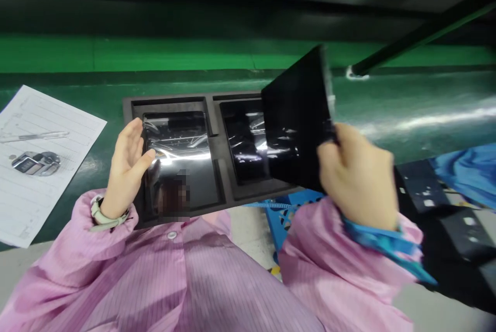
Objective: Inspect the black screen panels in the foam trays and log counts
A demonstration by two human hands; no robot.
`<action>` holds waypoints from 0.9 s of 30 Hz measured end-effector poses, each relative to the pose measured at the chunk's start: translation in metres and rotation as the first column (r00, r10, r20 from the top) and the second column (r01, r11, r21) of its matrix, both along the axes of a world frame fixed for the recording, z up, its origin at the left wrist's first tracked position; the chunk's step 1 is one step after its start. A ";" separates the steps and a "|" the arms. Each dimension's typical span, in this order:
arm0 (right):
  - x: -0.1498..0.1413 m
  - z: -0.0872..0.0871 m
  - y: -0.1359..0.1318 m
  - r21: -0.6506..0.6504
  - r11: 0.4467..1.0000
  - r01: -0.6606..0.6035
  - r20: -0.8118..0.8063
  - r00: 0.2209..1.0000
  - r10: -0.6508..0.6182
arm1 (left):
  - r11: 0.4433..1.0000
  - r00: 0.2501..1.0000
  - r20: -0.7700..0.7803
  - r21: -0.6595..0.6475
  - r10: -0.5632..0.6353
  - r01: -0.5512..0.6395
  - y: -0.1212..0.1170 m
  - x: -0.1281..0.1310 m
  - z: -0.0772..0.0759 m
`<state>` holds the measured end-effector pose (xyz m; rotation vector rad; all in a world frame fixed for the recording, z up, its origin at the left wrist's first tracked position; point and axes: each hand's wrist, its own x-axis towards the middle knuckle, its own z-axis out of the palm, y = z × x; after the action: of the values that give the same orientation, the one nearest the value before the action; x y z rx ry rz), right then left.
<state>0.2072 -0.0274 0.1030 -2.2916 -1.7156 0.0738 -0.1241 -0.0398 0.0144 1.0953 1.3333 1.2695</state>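
Observation:
My right hand (354, 174) grips a flat black screen panel (296, 120) by its near right edge, thumb on the face turned to me. The panel is raised and tilted steeply, partly covering a second glossy panel (245, 141) that lies in the right compartment of a dark foam tray (225, 164). In the left compartment is another glossy black panel (180, 159) reflecting the lights. My left hand (129, 159) holds this one at its left edge, with the thumb over the face and the fingers along the side, partly hidden.
A printed sheet (39, 192) lies at the left, bearing a pen (34, 137) and a small silver-grey device (35, 163). The green bench (403, 110) runs behind the tray. Below it is a blue plastic crate (277, 223). Dark panels or boxes (426, 187) and blue cloth (468, 174) are at the right.

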 end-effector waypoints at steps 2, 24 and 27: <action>0.004 0.016 -0.002 0.222 0.975 0.015 -0.230 0.972 0.038 | 0.998 0.992 0.114 -0.005 -0.062 0.063 0.008 0.007 0.007; -0.128 -0.074 -0.029 0.376 0.553 -0.744 -0.127 0.549 0.826 | 0.978 0.754 0.640 -0.206 0.149 -0.019 0.041 0.024 0.006; -0.158 -0.083 -0.048 0.381 0.468 -0.797 0.040 0.520 0.853 | 0.975 0.737 0.651 -0.217 0.183 -0.050 0.040 0.026 0.003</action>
<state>0.0492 -0.0753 0.0202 -0.9654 -2.3518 0.1184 -0.0982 -0.0002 0.0170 0.3446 0.9364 1.4136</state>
